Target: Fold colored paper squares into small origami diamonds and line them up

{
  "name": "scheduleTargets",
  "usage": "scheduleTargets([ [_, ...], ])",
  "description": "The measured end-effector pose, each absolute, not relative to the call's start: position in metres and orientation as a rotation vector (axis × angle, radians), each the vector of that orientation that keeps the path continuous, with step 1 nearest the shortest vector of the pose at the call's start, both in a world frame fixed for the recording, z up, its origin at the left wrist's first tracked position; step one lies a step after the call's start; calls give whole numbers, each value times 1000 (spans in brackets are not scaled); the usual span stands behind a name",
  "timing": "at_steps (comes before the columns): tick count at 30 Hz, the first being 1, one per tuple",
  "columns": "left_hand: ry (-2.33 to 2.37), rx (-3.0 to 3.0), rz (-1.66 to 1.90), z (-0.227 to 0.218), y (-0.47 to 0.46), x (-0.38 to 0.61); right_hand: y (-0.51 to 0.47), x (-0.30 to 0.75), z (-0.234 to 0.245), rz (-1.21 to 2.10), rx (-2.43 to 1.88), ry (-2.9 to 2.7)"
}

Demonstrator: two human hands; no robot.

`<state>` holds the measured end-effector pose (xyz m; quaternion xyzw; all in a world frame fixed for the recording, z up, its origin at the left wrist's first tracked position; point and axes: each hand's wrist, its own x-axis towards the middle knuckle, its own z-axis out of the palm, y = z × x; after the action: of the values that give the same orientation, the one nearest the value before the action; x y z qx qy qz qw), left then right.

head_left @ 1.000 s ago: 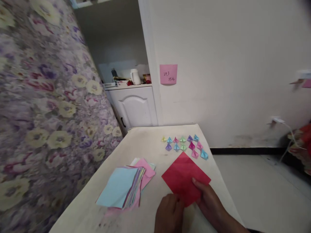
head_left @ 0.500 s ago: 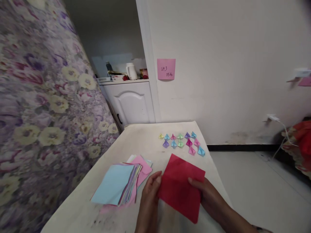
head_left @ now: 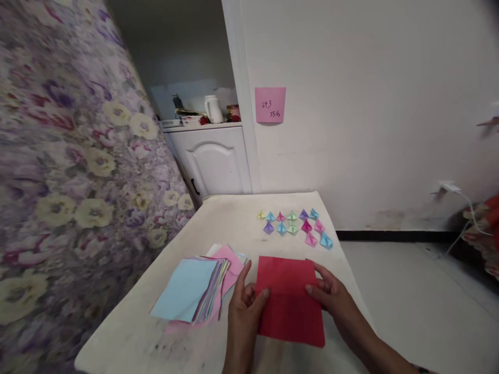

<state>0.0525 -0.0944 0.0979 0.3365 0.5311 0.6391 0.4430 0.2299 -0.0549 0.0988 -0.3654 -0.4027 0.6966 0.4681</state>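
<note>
Red paper (head_left: 290, 306) is pinched in the left hand (head_left: 246, 309) and right hand (head_left: 334, 295). Folded papers (head_left: 292, 228) sit behind it, a paper pile (head_left: 187, 288) to its left.

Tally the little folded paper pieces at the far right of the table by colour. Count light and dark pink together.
Yellow piece: 1
Blue pieces: 4
Pink pieces: 4
Green pieces: 2
Purple pieces: 2
Total: 13
</note>
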Motion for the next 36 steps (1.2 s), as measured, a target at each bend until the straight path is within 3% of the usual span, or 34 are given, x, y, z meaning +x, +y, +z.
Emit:
scheduleTargets([
  [21,1473,944,1561,104,-100,32,-46,218,77,1432,-1079,-1309],
  [30,1405,1222,1391,97,-100,19,-48,215,86,1691,-950,-1157],
  [36,1555,1328,1403,97,-101,19,-51,210,92,1329,-1009,-1453],
])
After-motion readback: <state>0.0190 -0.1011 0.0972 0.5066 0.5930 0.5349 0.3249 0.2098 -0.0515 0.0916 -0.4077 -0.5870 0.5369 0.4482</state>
